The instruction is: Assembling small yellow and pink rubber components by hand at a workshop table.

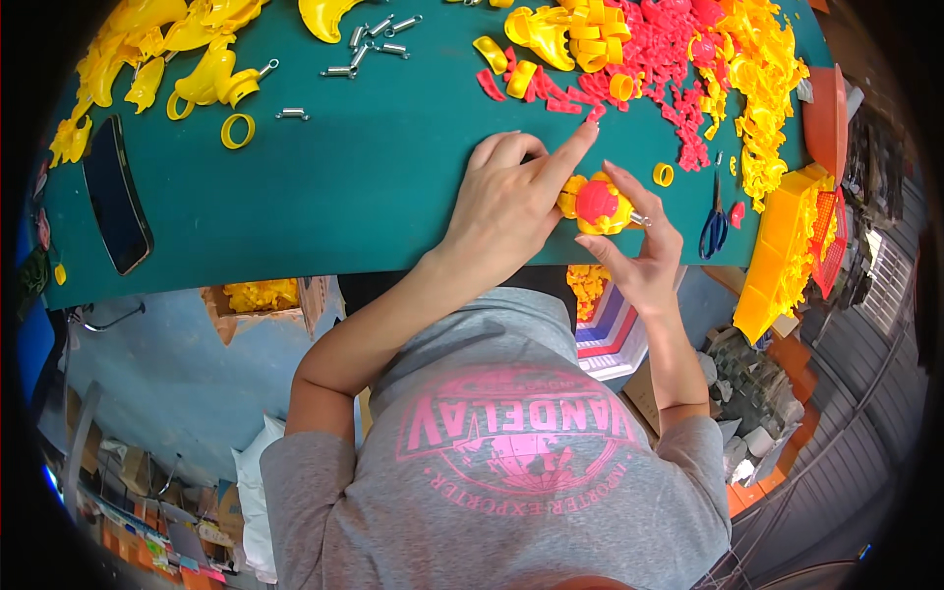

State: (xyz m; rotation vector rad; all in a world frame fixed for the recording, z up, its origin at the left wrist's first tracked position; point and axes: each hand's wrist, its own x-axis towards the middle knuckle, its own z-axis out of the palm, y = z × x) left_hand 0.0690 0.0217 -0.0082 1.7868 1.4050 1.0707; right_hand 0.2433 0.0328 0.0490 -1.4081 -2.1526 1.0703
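1. In the head view, the only one we have, we see a red-and-yellow part (597,203) near the table's front edge, between our two hands; a small metal spring (640,219) sticks out of its right side.
2. Our right hand (644,251) has hold of this part; its thumb and forefinger curve around it in a wide C, parted by about the part's own width.
3. Our left hand (513,192) lies palm down at the part's left, its forefinger stretched forward to a small red piece (594,115); we cannot tell whether the fingertip only touches that piece or pinches it, as the thumb is mostly hidden.
4. Beyond the fingertip spreads a heap of red pieces (669,59); yellow pieces (762,108) lie along its right side; a yellow ring (663,175) sits just beyond our right hand, with blue-handled scissors (714,234) to its right.
5. On the left of the green table (334,197) we see a dark phone (117,197), another yellow ring (237,131) and a loose spring (293,114); a yellow bin (755,280) stands at the table's right end, beside a red basket (835,254).
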